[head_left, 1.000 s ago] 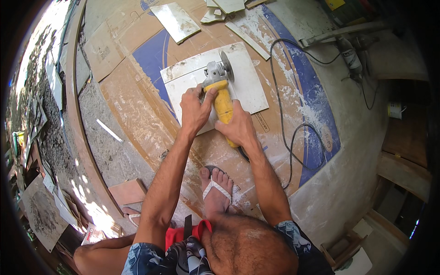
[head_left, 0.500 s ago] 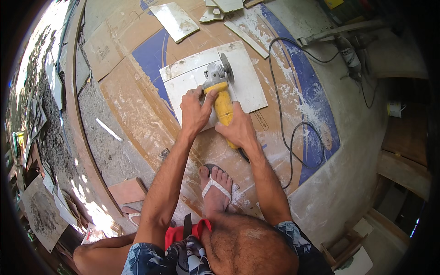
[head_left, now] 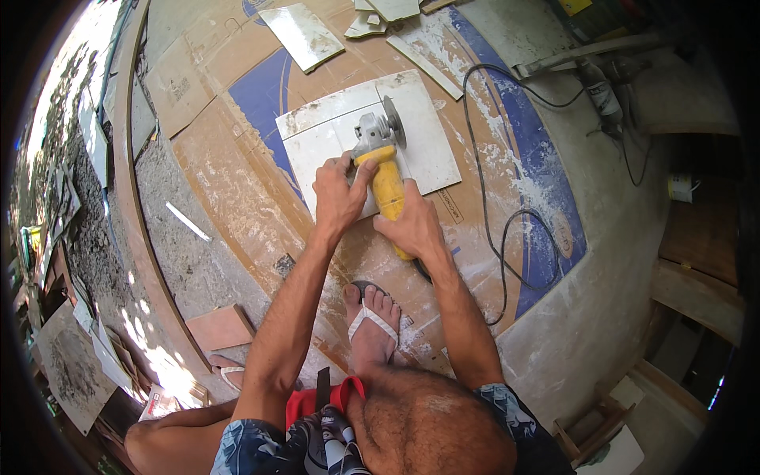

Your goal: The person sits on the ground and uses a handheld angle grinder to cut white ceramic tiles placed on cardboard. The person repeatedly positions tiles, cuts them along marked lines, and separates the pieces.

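Note:
A yellow angle grinder with a grey head is gripped in both my hands above a white tile. My left hand is closed round the front of its body, near the yellow collar. Farther back, my right hand wraps the rear of the body. The cutting disc stands on edge at the tile's far part, beside a dark line running across the tile. Another line crosses it lengthwise, partly covered by the grinder. Whether the disc touches the tile, I cannot tell.
Dusty cardboard lies under the tile. A black cord loops along the right. Beyond are another white tile, a narrow strip and broken pieces. My sandalled foot is close below the grinder; a reddish tile lies left.
The grinder and its disc have shifted very slightly toward me and to the right. Both hands keep their hold on it.

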The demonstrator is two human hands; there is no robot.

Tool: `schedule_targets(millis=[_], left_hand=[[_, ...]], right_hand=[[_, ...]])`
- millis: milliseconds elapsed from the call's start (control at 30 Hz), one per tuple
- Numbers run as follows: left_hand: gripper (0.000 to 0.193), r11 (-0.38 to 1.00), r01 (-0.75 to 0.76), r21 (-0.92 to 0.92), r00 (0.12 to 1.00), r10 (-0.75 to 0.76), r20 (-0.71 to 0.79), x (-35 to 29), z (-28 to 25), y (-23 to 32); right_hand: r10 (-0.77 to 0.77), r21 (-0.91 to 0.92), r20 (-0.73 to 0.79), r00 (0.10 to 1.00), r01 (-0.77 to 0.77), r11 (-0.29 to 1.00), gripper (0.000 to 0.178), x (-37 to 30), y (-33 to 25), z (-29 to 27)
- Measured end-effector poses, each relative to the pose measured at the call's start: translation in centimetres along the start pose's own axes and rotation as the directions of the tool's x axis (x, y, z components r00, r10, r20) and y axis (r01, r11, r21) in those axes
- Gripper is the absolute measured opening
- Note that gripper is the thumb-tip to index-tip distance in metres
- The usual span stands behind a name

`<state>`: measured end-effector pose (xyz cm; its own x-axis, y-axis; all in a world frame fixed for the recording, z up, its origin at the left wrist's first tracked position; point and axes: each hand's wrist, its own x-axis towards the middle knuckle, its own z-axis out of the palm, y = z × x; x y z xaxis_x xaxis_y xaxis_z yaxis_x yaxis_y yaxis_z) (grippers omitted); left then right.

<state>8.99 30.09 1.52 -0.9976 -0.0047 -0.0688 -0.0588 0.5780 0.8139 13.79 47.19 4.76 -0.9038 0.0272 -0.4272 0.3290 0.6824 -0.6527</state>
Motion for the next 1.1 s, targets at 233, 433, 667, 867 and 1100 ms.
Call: schedule_targets(millis=[233,433,667,867,1100], left_hand=[[0.059,0.999,-0.01,0.034,1.0,0.01,0.006,-0.3,0.2,-0.5],[0.061,0.999,-0.011,0.051,1.0,0.01,0.014,-0.7,0.4,-0.6],[0.063,1.0,0.005,0.015,0.999,-0.006,0.039,-1.2,0.4,-0.5],[0.062,1.0,-0.012,0.014,1.0,0.012,0.024,-1.6,0.7,-0.7],[0.061,0.999,0.021,0.032,0.998,-0.023,0.064,-2.1,0.6,-0.4]], right_hand=[[-0.003,0.005,0.003,1.0,0.003,1.0,0.063,-0.4,0.0,-0.1],[-0.011,0.007,0.005,1.0,0.011,1.0,0.062,-0.8,0.1,-0.2],[0.0,0.01,0.007,1.0,0.0,1.0,0.062,-1.4,0.2,-0.2],[0.017,0.007,0.018,1.0,-0.018,1.0,0.062,-1.7,0.3,-0.3],[0.007,0.006,0.005,1.0,-0.007,1.0,0.061,-2.0,0.9,0.0]])
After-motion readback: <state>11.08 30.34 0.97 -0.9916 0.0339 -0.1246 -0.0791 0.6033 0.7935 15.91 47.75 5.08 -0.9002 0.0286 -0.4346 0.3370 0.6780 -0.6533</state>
